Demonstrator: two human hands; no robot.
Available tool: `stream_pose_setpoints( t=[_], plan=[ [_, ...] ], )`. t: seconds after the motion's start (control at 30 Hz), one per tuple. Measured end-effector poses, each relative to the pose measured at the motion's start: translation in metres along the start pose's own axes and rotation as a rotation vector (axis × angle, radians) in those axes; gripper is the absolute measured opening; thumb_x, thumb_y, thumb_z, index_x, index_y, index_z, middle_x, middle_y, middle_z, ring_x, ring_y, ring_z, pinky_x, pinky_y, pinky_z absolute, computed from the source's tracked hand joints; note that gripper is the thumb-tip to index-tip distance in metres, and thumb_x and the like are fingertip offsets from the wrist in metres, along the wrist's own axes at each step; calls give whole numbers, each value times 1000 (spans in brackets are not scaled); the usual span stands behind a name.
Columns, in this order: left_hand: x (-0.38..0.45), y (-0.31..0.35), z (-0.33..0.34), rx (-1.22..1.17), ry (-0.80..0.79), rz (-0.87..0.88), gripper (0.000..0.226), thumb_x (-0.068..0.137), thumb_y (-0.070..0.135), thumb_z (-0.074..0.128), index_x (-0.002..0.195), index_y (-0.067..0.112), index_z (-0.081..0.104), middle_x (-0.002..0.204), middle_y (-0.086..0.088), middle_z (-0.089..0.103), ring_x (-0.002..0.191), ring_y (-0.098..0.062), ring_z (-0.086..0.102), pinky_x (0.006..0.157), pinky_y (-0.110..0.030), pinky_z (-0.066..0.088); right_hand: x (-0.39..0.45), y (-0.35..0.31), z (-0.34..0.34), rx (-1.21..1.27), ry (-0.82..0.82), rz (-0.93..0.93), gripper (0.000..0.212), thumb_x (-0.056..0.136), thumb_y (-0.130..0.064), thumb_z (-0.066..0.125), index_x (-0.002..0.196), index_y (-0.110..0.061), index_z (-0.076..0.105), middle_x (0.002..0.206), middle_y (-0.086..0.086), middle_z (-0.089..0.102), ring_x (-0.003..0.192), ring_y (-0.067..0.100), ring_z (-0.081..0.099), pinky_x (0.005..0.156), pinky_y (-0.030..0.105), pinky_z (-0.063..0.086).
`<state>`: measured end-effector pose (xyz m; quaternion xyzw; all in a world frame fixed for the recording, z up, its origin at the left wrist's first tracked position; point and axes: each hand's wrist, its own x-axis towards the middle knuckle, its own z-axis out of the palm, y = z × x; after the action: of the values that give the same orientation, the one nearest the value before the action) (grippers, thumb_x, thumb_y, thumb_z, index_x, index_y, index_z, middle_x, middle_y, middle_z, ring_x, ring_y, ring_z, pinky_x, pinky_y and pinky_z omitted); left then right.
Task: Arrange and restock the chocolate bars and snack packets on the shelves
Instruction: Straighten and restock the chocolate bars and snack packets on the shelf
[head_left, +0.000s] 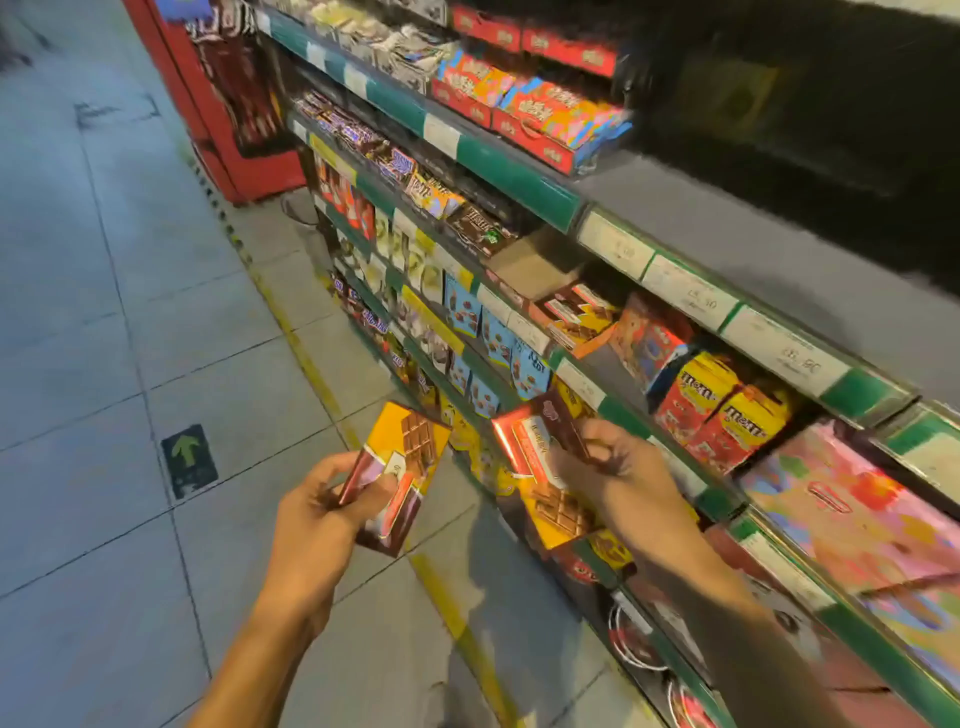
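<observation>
Two grips — left hand (317, 512) holds chocolate bars (397, 475), right hand (618, 467) chocolate bar (540, 470).

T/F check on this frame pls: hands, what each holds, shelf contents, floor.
1. The left hand holds chocolate bar boxes. True.
2. The right hand is empty. False: it grips a red-edged chocolate box.
3. Yellow M&M's boxes sit on the shelf right of the hands. True.
4. The floor arrow sticker is red. False: it is a green arrow on a dark sticker.
</observation>
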<state>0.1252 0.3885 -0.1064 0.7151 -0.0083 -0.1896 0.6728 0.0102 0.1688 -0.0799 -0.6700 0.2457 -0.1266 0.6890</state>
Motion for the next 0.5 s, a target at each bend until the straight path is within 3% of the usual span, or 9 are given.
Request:
stream_pose_setpoints(
  t=[0.13,0.23,0.4,0.5],
  plan=[
    [36,-6,-38,-5,64,-75,18,84,8,71,101,15,70,87,-3,75,77,-22,68,70,-34,52,40,11,39,-13,27,62,14,90,-9,69,104,-6,69,84,15,70,67,20,58,57,29,46],
    [67,-3,-42,5,56,-94,18,85,9,70,102,16,70,88,-2,75,79,-22,70,70,-31,53,67,16,53,23,46,91,15,91,-8,68,105,-4,68,77,5,73,62,8,62,53,21,47],
    [131,8,-19,-18,16,-104,19,84,3,70,99,15,69,88,-1,76,70,-12,69,58,-20,55,129,22,55,9,108,108,14,91,-4,66,104,2,66,68,-6,69,56,0,59,53,11,44],
    [175,18,2,-13,-1,-97,18,83,0,70,96,13,69,85,-4,76,69,-14,68,57,-18,53,176,30,52,-101,155,89,15,92,-13,68,107,-9,68,73,-9,72,60,-3,63,58,12,46]
  ],
)
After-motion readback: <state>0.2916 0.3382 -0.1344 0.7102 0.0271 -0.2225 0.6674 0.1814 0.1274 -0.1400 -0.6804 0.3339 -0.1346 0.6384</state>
